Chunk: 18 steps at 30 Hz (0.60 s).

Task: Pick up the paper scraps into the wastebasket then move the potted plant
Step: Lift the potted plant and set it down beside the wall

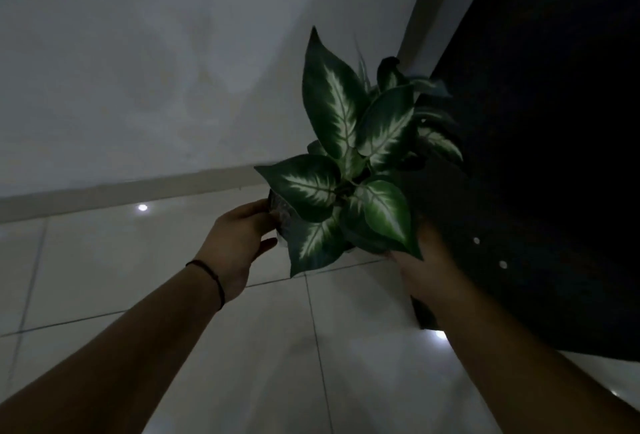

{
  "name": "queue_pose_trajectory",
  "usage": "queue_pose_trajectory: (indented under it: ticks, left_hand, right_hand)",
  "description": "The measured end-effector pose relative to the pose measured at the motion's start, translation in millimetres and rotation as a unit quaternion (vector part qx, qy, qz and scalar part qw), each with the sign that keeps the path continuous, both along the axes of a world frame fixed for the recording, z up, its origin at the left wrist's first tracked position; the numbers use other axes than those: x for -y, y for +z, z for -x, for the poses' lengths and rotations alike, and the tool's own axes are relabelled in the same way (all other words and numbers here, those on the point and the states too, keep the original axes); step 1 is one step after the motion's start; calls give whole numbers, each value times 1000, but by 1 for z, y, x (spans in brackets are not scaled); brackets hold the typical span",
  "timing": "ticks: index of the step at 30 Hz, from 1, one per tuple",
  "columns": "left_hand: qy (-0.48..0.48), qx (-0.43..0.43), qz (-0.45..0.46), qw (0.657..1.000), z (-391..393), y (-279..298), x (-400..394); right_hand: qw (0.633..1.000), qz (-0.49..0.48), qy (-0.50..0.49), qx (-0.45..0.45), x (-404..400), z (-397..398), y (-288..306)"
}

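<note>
Both hands carry the potted plant (pixel 349 163) between them, above the tiled floor (pixel 173 295). The left hand (pixel 239 243) has its grip on the left side of the dark pot (pixel 282 215), fingers curled over the rim and thumb pressed lower against the wall. The right hand (pixel 426 271) cups the pot from the right and beneath; leaves cover most of its fingers, so its grip looks closed on the pot, though the dim light makes that hard to confirm. A thin dark band (pixel 211 278) circles the left wrist. The plant's broad green leaves with pale, feathered centres spread upward and outward from the pot, the tallest pointing toward the wall (pixel 138 70). The pot itself is mostly hidden by foliage. To the right, touching or just behind the leaves, stands a large black panel (pixel 554 156) with small pale dots on it. A pale skirting strip (pixel 104 194) runs where wall meets floor, and bright reflections of lamps show on the glossy tiles.
</note>
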<state>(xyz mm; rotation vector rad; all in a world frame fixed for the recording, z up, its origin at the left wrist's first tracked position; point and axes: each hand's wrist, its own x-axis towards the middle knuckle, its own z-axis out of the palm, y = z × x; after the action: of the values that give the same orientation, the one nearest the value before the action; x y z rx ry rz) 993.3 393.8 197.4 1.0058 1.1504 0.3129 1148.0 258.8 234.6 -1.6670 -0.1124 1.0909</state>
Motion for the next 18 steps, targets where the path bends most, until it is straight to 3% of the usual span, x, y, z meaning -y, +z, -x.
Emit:
queue_pose_trajectory:
  ticks: [4, 7, 13, 18]
  left_hand:
    - [-10, 9, 2, 1000, -15, -51, -11]
    - [-15, 13, 9, 1000, -31, -80, -18]
    - [-50, 17, 30, 998, -63, -130, -36]
    - [-52, 34, 61, 996, -72, -148, -43]
  right_hand:
    - [996, 71, 21, 59, -8, -17, -64]
    - [993, 107, 38, 30, -24, -35, -97]
    - [990, 123, 28, 55, -45, -60, -177]
    - [994, 95, -12, 52, -58, -76, -199]
